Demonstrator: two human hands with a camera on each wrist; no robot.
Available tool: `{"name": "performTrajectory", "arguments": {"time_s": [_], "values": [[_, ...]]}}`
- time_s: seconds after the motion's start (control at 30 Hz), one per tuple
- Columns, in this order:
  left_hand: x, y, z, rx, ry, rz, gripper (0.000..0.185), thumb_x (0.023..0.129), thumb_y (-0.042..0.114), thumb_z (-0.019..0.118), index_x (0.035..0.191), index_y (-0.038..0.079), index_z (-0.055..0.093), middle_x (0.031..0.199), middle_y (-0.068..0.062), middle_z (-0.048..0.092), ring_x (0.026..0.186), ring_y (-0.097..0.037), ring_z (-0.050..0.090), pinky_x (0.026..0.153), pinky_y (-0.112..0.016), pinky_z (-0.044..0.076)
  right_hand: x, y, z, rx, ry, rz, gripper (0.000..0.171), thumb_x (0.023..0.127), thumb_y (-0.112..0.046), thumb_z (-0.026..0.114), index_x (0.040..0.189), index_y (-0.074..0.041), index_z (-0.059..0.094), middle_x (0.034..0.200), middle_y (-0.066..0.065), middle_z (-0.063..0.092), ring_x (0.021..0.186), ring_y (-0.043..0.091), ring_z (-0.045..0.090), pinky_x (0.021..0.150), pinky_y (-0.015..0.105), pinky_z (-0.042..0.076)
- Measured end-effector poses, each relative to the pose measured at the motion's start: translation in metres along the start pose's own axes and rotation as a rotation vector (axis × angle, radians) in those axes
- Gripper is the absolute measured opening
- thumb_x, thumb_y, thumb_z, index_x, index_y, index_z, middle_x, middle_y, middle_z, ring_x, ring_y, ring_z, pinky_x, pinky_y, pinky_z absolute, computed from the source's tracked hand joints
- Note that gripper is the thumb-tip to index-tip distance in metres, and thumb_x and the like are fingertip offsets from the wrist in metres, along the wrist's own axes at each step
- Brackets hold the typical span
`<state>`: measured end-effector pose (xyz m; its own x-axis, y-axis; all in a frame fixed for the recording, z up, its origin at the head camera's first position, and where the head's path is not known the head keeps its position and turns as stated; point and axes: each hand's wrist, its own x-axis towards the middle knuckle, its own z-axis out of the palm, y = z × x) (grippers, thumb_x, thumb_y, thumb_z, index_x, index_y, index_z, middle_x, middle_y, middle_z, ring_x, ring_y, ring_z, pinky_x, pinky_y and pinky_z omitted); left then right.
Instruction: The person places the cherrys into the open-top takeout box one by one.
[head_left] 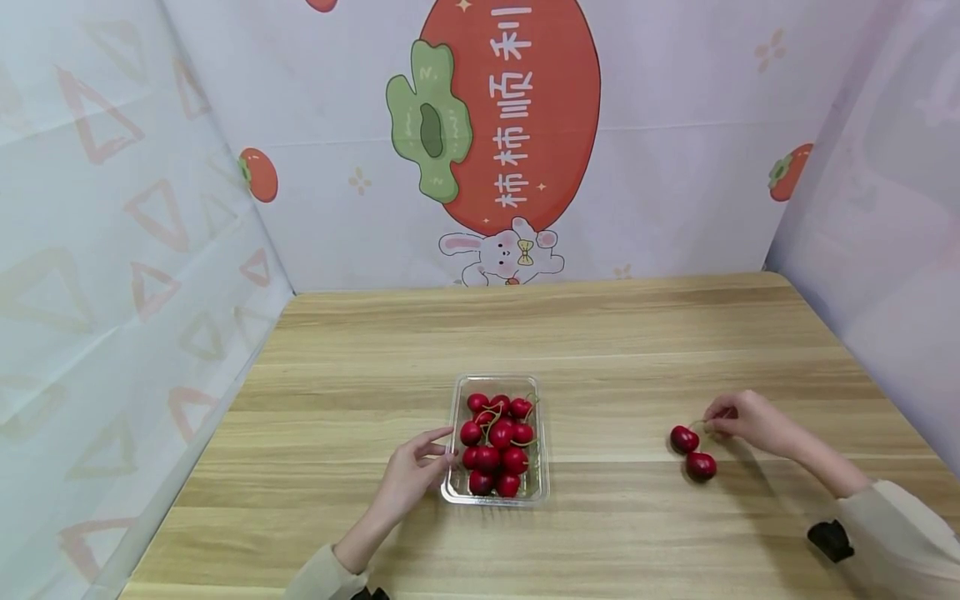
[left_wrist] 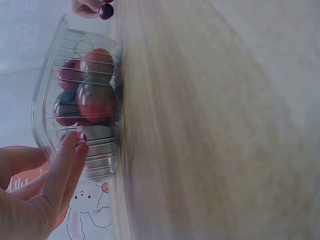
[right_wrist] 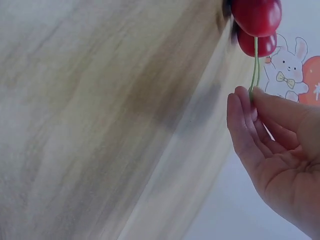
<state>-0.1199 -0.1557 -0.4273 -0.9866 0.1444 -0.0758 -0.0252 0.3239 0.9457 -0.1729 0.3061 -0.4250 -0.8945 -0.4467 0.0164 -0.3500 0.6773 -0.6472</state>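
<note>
A clear plastic box (head_left: 542,487) holds several red cherries (head_left: 501,433), some with green stems. My left hand (head_left: 411,473) is at the box's left side, its fairly straight fingers (left_wrist: 62,167) touching the wall and rim. Off to the right, my right hand (head_left: 750,423) pinches two thin green stems (right_wrist: 256,67) between thumb and fingertips. Two dark red cherries hang from these stems, one cherry (head_left: 684,439) a little farther back and the other cherry (head_left: 701,467) nearer. Whether they touch the tabletop I cannot tell.
Everything is on a wood-grain table (head_left: 360,350). A white printed cloth (head_left: 645,208) with a large persimmon and a rabbit hangs behind it. More cloth hangs along the left side (head_left: 150,292) and right side (head_left: 885,250).
</note>
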Motion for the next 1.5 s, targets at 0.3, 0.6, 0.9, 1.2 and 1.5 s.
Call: {"name": "performTrajectory", "arguments": {"time_s": [0.3, 0.6, 0.9, 1.2, 1.5], "values": [[0.001, 0.0, 0.001, -0.01, 0.008, -0.011, 0.04, 0.08, 0.0, 0.058, 0.119, -0.005, 0.051, 0.09, -0.021, 0.063, 0.074, -0.029, 0.064, 0.053, -0.024, 0.052, 0.004, -0.006, -0.006, 0.169, -0.037, 0.022, 0.012, 0.082, 0.005, 0.055, 0.084, 0.016, 0.058, 0.074, 0.015, 0.062, 0.061, 0.003, 0.057, 0.054, 0.024, 0.053], [-0.002, 0.008, 0.002, -0.029, 0.013, -0.01, 0.039, 0.08, -0.002, 0.058, 0.118, -0.009, 0.049, 0.089, -0.024, 0.062, 0.075, -0.033, 0.063, 0.054, -0.028, 0.053, 0.011, -0.021, -0.013, 0.294, -0.075, 0.118, 0.025, 0.087, -0.005, 0.053, 0.094, 0.02, 0.054, 0.079, 0.02, 0.063, 0.067, 0.01, 0.062, 0.064, 0.03, 0.054], [-0.007, 0.022, 0.001, -0.019, 0.017, -0.009, 0.037, 0.08, -0.006, 0.055, 0.116, -0.011, 0.049, 0.089, -0.028, 0.06, 0.076, -0.038, 0.062, 0.054, -0.027, 0.052, 0.022, -0.038, -0.015, 0.322, -0.059, 0.208, 0.034, 0.088, -0.014, 0.054, 0.102, 0.017, 0.053, 0.089, 0.021, 0.064, 0.075, 0.017, 0.065, 0.073, 0.027, 0.052], [0.0, 0.001, 0.001, -0.026, 0.013, -0.016, 0.039, 0.081, 0.001, 0.059, 0.119, -0.005, 0.05, 0.09, -0.021, 0.063, 0.074, -0.028, 0.064, 0.05, -0.018, 0.048, 0.038, -0.053, -0.01, 0.357, -0.068, 0.218, 0.034, 0.088, -0.015, 0.054, 0.103, 0.016, 0.054, 0.089, 0.017, 0.064, 0.076, 0.016, 0.064, 0.076, 0.032, 0.052], [0.0, 0.0, 0.001, -0.02, 0.016, -0.021, 0.039, 0.081, 0.0, 0.058, 0.119, -0.005, 0.051, 0.089, -0.02, 0.063, 0.074, -0.029, 0.064, 0.051, -0.021, 0.049, 0.056, -0.07, -0.002, 0.424, -0.079, 0.209, 0.035, 0.086, -0.015, 0.057, 0.104, 0.015, 0.053, 0.092, 0.019, 0.063, 0.077, 0.017, 0.064, 0.078, 0.033, 0.051]]}}
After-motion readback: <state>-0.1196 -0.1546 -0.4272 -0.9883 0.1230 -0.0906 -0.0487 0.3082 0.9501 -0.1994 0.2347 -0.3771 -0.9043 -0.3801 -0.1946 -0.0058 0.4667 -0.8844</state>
